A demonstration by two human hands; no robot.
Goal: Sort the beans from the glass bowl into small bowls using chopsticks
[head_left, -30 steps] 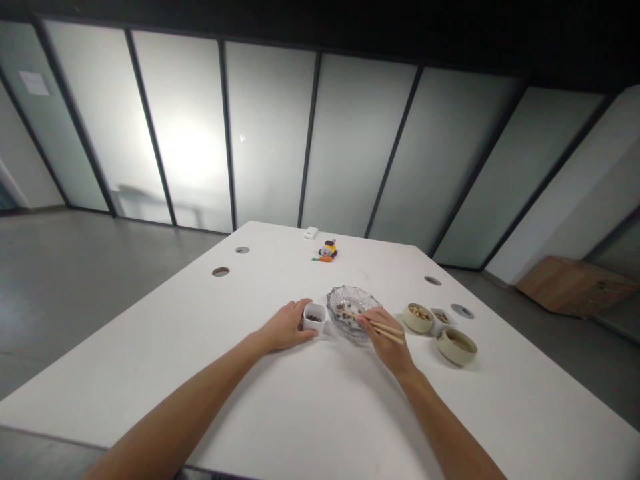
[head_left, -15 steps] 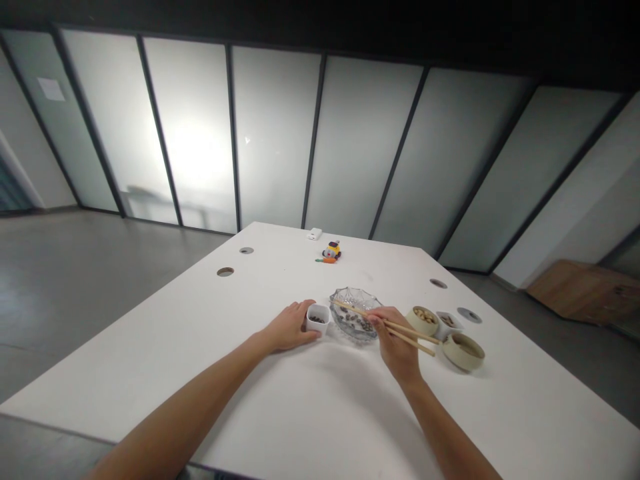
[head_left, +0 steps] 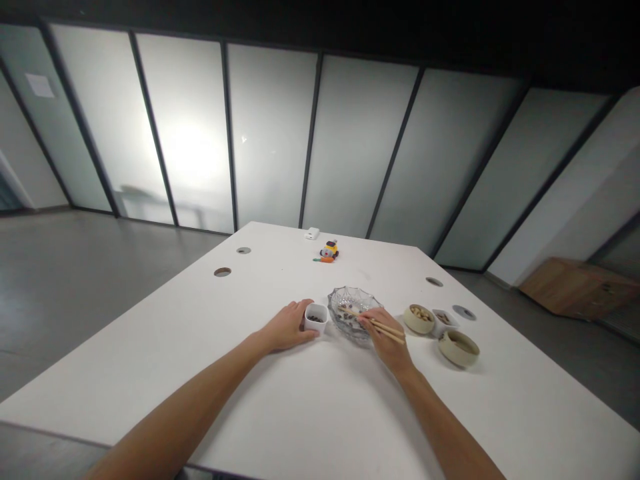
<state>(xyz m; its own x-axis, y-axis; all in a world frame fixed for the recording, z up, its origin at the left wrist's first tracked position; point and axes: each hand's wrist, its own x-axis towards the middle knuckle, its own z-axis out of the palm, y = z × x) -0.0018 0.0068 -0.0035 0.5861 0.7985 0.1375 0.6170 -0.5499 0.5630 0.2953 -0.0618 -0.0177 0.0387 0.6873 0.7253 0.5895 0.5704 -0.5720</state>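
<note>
My left hand (head_left: 289, 327) is curled round the left side of a small white cup (head_left: 317, 328), which stands on the white table with dark bits inside. Just right of the cup is a clear glass bowl (head_left: 345, 331) with a scalloped rim, holding several small dark pieces. A pair of wooden chopsticks (head_left: 389, 330) is gripped in my right hand (head_left: 387, 343) over the bowl's right side. Their tips reach down among the pieces; whether anything is pinched between them I cannot tell.
To the right stand a cream bowl of nuts (head_left: 419, 320), a small white dish with brownish pieces (head_left: 445, 320) and another cream bowl (head_left: 459, 350). Farther back lie a toy car (head_left: 329, 249), an orange toy carrot (head_left: 326, 260) and a white box (head_left: 312, 233). Round holes (head_left: 223, 272) pierce the tabletop.
My right hand has moved slightly left and tilted, and the chopstick tips now point lower into the glass bowl. The left hand stays at the white cup.
</note>
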